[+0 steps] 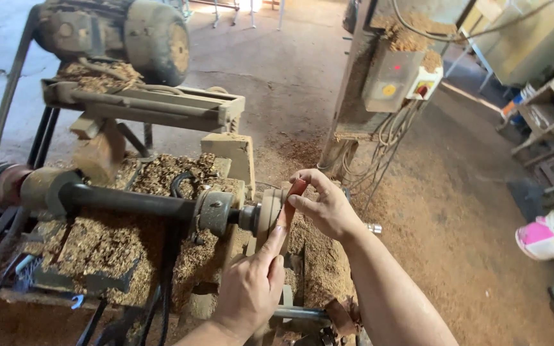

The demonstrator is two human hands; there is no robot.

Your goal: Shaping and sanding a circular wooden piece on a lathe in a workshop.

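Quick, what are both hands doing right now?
Left hand: fingers out, pressing the reddish piece against the lathe disc.
Right hand: pinching that piece's top edge.

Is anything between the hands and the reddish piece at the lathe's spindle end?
Nothing visible. The right hand pinches the reddish piece at its top, and the left hand presses a finger against it from below, beside the lathe chuck.

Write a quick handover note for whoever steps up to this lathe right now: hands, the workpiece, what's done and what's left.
Left hand: fingers pressed on the wooden disc at the lathe spindle.
Right hand: pinching a reddish strip against the disc's top edge.
Disc sits on the spindle end; shavings cover the lathe bed.
Done: disc mounted, strip on it.
Left: cannot tell how far the surface is finished, or whether the spindle turns.
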